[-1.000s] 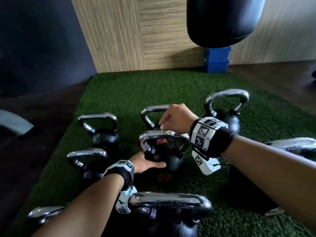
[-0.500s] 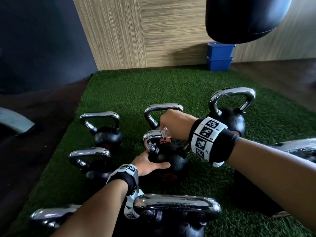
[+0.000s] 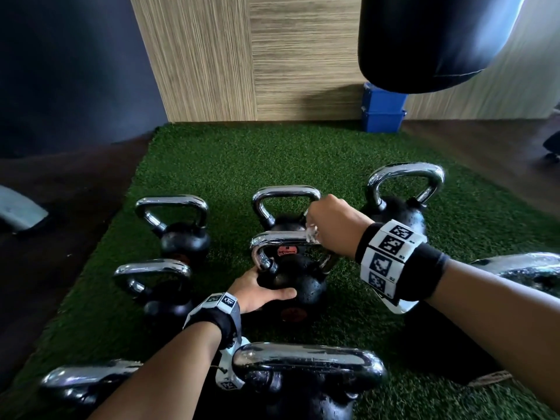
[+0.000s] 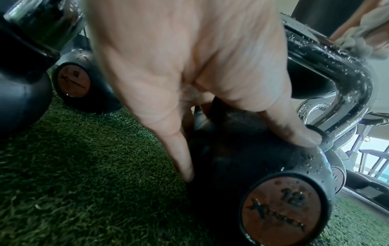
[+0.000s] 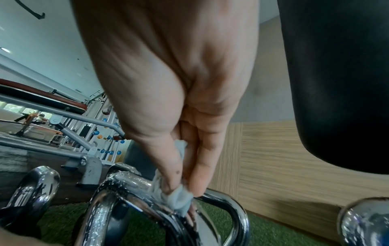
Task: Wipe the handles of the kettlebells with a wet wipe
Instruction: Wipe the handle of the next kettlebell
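Observation:
Several black kettlebells with chrome handles stand on green turf. My left hand [image 3: 260,294] [image 4: 231,141] holds the round body of the middle kettlebell [image 3: 298,286] [image 4: 263,191], thumb across its front and fingers behind. My right hand [image 3: 328,221] [image 5: 181,186] pinches a crumpled white wet wipe [image 3: 311,234] [image 5: 179,201] [image 4: 357,41] and presses it on the right end of that kettlebell's wet chrome handle [image 3: 281,237] [image 5: 126,184] [image 4: 328,60].
More kettlebells ring the middle one: behind [image 3: 286,204], back right [image 3: 403,189], left [image 3: 172,219] [image 3: 153,280] and close in front [image 3: 306,362]. A black punching bag [image 3: 436,40] hangs above the back right, with a blue box [image 3: 383,112] under it by the wooden wall.
My right hand has slid the wipe along the handle top from the left part toward its right end. My left hand stays on the kettlebell body.

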